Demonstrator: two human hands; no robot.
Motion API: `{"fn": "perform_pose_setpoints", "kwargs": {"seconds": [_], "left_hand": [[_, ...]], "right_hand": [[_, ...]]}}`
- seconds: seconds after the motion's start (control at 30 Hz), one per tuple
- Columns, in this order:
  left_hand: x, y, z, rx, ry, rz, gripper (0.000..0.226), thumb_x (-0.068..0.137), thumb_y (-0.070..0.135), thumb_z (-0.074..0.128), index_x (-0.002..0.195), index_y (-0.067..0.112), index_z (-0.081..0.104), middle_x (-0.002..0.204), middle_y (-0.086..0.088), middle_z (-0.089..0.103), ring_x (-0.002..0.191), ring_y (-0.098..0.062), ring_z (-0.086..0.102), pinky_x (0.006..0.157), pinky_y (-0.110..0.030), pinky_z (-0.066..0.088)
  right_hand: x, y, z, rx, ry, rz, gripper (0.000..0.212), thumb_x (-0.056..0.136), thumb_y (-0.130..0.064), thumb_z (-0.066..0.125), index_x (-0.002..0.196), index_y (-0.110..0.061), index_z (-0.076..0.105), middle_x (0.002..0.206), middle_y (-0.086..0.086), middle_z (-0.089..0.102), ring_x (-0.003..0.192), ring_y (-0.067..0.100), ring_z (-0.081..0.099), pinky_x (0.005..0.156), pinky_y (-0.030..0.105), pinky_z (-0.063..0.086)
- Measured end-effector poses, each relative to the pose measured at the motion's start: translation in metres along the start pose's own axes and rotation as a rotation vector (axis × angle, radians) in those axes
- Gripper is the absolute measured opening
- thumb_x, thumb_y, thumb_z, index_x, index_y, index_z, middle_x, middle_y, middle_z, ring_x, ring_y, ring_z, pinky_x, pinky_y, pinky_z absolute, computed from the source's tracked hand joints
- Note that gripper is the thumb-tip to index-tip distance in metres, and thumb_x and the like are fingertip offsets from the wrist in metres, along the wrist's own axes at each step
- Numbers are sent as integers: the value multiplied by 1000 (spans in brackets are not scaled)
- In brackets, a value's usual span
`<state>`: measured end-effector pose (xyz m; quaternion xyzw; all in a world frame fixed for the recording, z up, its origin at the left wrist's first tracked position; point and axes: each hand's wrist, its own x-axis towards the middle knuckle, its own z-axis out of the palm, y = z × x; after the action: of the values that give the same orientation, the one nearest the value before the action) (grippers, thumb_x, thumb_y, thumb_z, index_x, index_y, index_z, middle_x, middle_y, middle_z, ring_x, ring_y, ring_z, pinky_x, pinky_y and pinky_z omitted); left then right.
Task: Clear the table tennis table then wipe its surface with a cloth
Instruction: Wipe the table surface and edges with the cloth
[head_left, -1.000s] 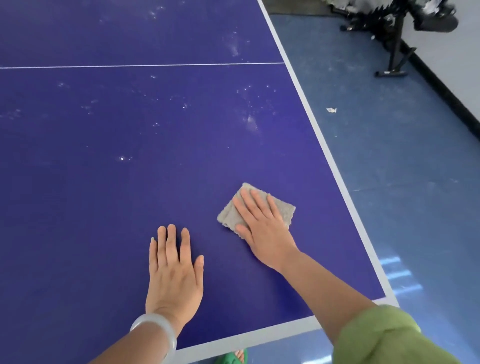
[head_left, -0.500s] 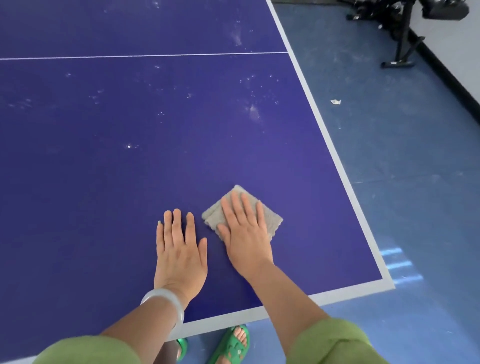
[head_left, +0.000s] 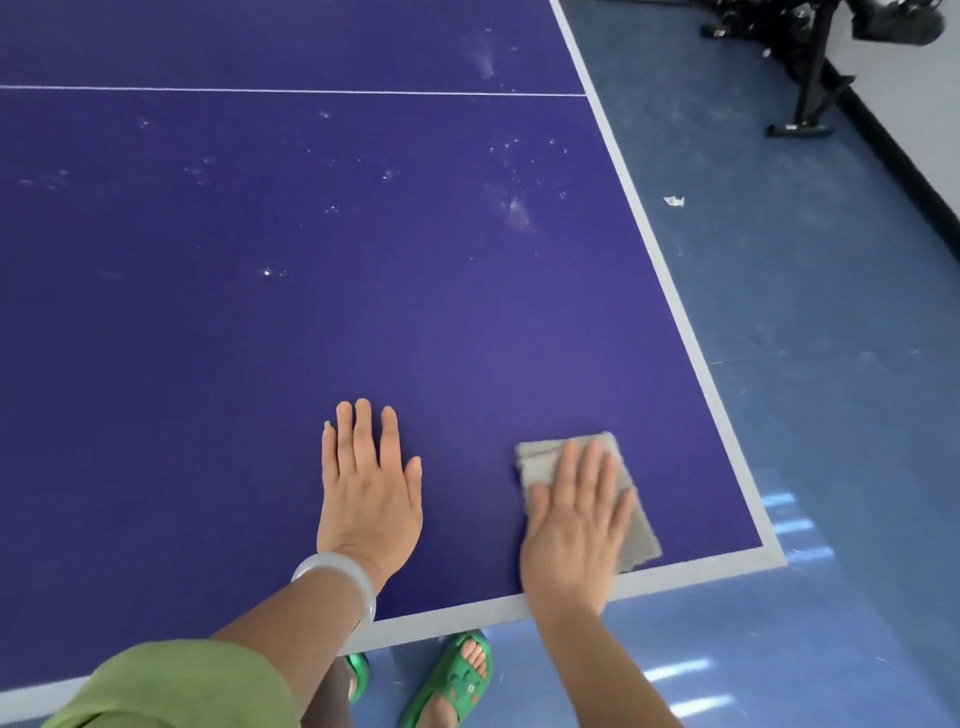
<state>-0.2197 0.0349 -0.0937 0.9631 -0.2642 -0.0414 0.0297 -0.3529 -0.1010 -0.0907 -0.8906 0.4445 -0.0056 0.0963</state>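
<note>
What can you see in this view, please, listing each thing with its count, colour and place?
table tennis table: one, dark blue with pale edge lines, fills the left and centre
specks: many, whitish, scattered over the far part of the table
cloth: one, grey, on the table by its near right corner
floor: one, blue, right of and below the table
paper scrap: one, white, on the floor right of the table
stand: one, black, on the floor at top right
sandals: two, green, below the near table edge
bracelet: one, pale, on the left wrist
sleeve: one, green, left arm
left hand: flat on the bare table
right hand: flat on the cloth
</note>
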Motion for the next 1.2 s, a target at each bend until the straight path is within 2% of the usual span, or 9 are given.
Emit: {"fn": "perform_pose_setpoints", "kwargs": {"seconds": [0.1,0.27,0.4,0.6,0.73,0.83,0.9,1.1,1.2], "left_hand": [[-1,1,-5,7,-27,9,66,99,40,12,151,3,30,157,-24,24,149,-39,14,122,-52,13],[5,-24,-12,-146,-64,103,57,102,39,32,152,11,30,159,-15,23,150,-30,13,123,-40,7],[15,-79,-22,-67,-23,24,58,102,38,32,152,10,29,157,-15,24,150,-29,14,124,-42,7],[14,-101,-13,-50,11,-190,63,99,42,13,157,17,14,163,-12,14,151,-28,7,124,-45,4],[15,-102,-10,-43,23,-201,58,104,40,9,156,17,20,161,-11,20,151,-28,12,123,-47,9],[15,-102,-10,-44,14,-209,64,99,44,6,155,17,22,161,-12,21,151,-27,11,123,-47,9],[16,-101,-8,-30,7,-212,65,98,45,5,155,18,23,161,-11,22,151,-26,13,123,-46,9],[17,-103,-7,-26,7,-211,63,99,43,9,154,17,27,159,-11,26,150,-28,17,123,-47,13],[17,-103,-8,-26,6,-211,63,100,42,9,154,16,28,158,-12,28,149,-29,19,122,-48,14]], "right_hand": [[-2,-43,12,-21,-43,-274,59,103,-41,9,156,-18,21,164,6,15,152,24,10,120,50,10],[16,-31,13,-76,-89,-353,58,103,-41,11,156,-19,19,164,3,15,152,22,10,120,49,10],[39,-3,10,-84,-94,-154,58,103,-46,-4,156,-25,-7,165,-1,-11,151,18,-13,123,47,-3],[18,21,-6,0,-17,99,69,98,-51,5,157,-17,16,165,6,10,152,25,7,120,54,6],[-8,-56,9,-63,-39,-272,64,99,-44,15,154,-11,25,161,12,21,150,30,18,119,55,15],[13,-107,25,-126,-116,-745,60,103,-42,14,157,-15,17,164,7,12,152,26,7,120,53,13],[57,-116,26,-182,-124,-851,60,103,-43,7,158,-18,5,166,2,2,152,22,-4,122,51,8],[157,-55,2,-110,-68,-202,61,102,-46,7,158,-21,-2,166,2,-3,152,19,-7,122,49,0],[116,-49,5,-89,-39,-133,63,102,-47,1,157,-19,-1,166,4,-3,152,21,-6,122,50,0]]}}
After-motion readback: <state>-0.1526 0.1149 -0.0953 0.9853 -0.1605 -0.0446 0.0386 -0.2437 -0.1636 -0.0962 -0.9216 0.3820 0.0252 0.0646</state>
